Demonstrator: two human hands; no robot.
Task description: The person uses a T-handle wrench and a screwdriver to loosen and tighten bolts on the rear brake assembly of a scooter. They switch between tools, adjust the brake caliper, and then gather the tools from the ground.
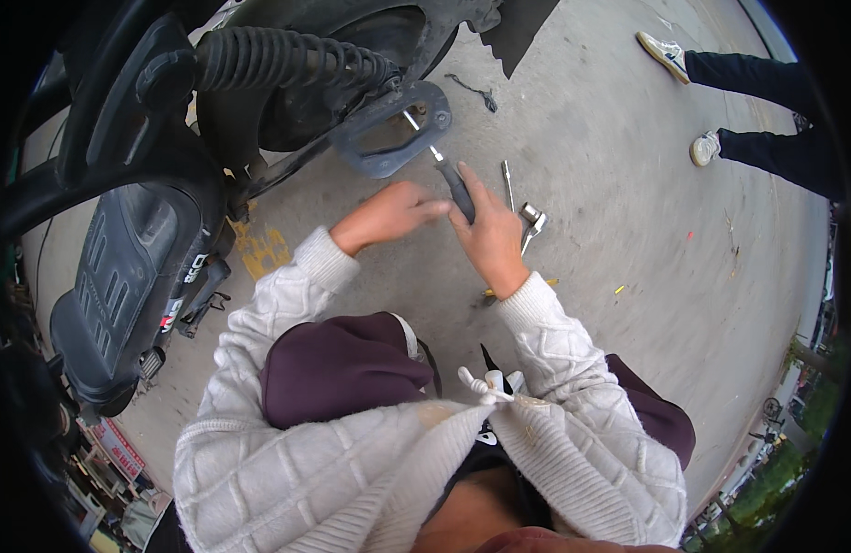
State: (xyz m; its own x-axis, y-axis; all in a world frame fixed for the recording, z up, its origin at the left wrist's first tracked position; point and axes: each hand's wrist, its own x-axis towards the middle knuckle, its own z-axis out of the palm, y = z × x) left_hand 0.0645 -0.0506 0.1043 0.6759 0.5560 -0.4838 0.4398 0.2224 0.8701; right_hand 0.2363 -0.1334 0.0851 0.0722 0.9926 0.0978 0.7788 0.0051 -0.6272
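My right hand (492,226) is closed around the dark handle of a screwdriver-like tool (457,190). Its bright shaft points up and left to a dark, loop-shaped bracket (382,164) low on the motorbike or scooter. Whether the tip engages a fastener is too small to see. My left hand (393,214) is just left of the handle, below the bracket, its fingertips blurred and close to the tool. On the ground right of my right hand lie a ratchet wrench with a socket (533,217) and a slim metal rod (508,180).
A black coil shock absorber (287,61) and a wheel are above the bracket. A dark ribbed muffler cover (135,276) is at left. A black cord scrap (485,96) lies on the concrete (619,212). Another person's shoes (665,57) are at upper right.
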